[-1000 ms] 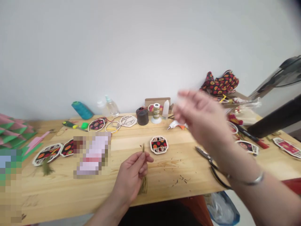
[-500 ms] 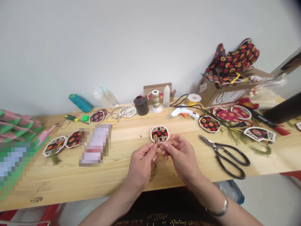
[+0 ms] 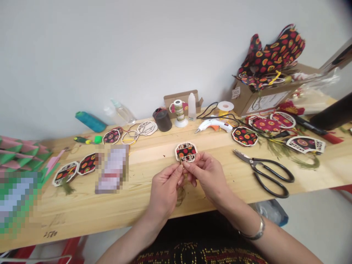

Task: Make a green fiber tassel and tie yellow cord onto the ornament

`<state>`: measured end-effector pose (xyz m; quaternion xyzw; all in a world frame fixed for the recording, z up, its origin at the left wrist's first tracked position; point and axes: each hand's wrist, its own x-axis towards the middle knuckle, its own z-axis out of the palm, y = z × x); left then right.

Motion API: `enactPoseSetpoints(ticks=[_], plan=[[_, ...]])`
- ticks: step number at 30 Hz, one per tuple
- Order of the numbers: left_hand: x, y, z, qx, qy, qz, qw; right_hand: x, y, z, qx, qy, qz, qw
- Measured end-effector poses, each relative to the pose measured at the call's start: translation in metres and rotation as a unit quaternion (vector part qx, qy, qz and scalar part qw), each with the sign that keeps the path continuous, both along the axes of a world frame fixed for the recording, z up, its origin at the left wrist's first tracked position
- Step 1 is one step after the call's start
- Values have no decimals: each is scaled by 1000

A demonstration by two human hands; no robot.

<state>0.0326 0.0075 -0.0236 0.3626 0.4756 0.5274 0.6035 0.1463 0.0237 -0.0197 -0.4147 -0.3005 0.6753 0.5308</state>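
Observation:
At the middle of the table lies an octagonal ornament [image 3: 186, 152] with a pale lattice frame over black, red and orange patterned fabric. Just in front of it, the fingertips of my left hand [image 3: 166, 185] pinch an olive-green thread [image 3: 180, 196], whose loose loops hang below. My right hand [image 3: 210, 176] is closed too, thumb against fingers, meeting the left at the thread by the ornament's lower edge. What exactly sits between the fingertips is mostly hidden. Black-handled scissors [image 3: 264, 170] rest to the right of my right hand.
Behind stand a white glue gun [image 3: 216, 124], a thread spool [image 3: 180, 113], a black spool [image 3: 162, 120] and a white bottle [image 3: 191, 107]. Finished-looking ornaments [image 3: 244, 136] lie at right near a cardboard box [image 3: 264, 99]. A teal thread cone [image 3: 90, 121] lies at back left.
The view has shifted slightly. Both hands remain together at the thread, with the right fingers a little nearer the left and the ornament's edge.

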Motion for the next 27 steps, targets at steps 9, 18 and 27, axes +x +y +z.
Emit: enactPoseSetpoints(ticks=[9,18,27], plan=[[2,-1,2,-8,1,2,1000,2,-3,4,-7,-45,42,998],[5,1,9,-42,-57,3,997,1,-5,1,18,-106,12,994],[4,1,8,-32,-25,-11,999,3,-7,4,35,-115,23,992]])
